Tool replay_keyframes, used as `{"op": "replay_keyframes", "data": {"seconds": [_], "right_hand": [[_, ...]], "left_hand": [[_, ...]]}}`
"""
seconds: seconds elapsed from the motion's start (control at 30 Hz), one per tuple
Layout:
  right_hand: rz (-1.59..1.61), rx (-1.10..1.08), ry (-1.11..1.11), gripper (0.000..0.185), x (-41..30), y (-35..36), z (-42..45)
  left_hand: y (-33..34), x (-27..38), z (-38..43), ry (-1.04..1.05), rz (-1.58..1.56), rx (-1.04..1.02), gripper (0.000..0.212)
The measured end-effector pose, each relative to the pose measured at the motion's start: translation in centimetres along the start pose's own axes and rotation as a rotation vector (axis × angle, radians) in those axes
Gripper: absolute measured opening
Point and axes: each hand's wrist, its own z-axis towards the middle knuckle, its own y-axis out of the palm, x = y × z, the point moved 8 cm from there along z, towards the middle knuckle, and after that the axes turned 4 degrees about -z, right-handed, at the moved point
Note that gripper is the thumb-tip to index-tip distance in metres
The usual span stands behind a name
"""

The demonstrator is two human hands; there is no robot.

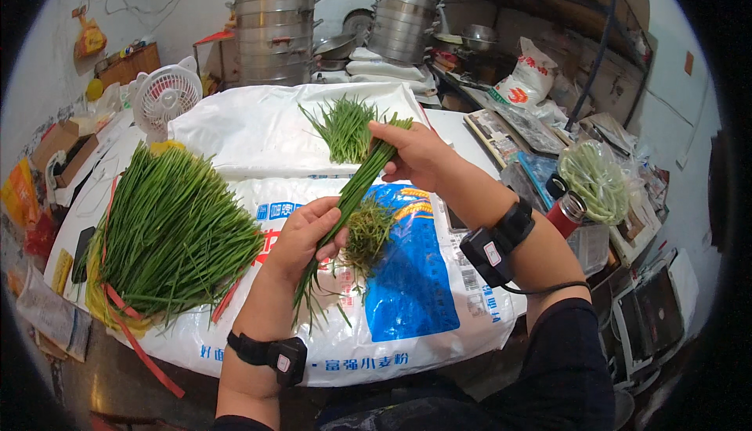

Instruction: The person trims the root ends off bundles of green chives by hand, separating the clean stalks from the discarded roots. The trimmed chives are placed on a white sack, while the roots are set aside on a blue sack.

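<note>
Both my hands hold one slim bunch of garlic chives (365,176) slantwise over the table. My left hand (305,234) is closed round its lower part, and my right hand (411,152) grips the upper end. Beneath the bunch lies a small heap of trimmed, partly yellowish scraps (370,234) on a printed white and blue woven flour sack (411,290). A large pile of chives (176,237) rests at the left on yellow plastic, with red tape (138,346) around it. Beyond my hands a smaller chive pile (346,131) lies on a plain white sack (252,125).
A white fan (169,96) stands at the table's back left, with a dark phone-like object (83,255) at the left edge. On the right are a red flask (567,214) and a plastic bag of green beans (593,181). Stacked metal steamers (275,34) stand behind.
</note>
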Motion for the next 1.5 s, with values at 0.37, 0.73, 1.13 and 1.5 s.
{"op": "replay_keyframes", "data": {"seconds": [0.37, 0.73, 1.13, 1.5], "right_hand": [[0.123, 0.363, -0.217, 0.024, -6.8, -10.3, -0.7], [0.192, 0.56, -0.324, 0.022, -9.8, -17.1, -2.4], [-0.854, 0.918, -1.201, 0.011, -9.7, -10.0, 8.2], [-1.113, 0.05, -0.498, 0.061, 8.7, -5.9, 22.5]], "left_hand": [[-3.2, -1.1, 0.7, 0.0, -0.007, 0.218, 0.017], [-8.1, -1.9, -0.1, 0.061, -0.063, 0.615, 0.013], [-6.8, -2.0, 0.2, 0.029, 0.086, 0.611, 0.013], [-6.1, -1.9, 0.2, -0.03, 0.057, 0.656, 0.01]]}}
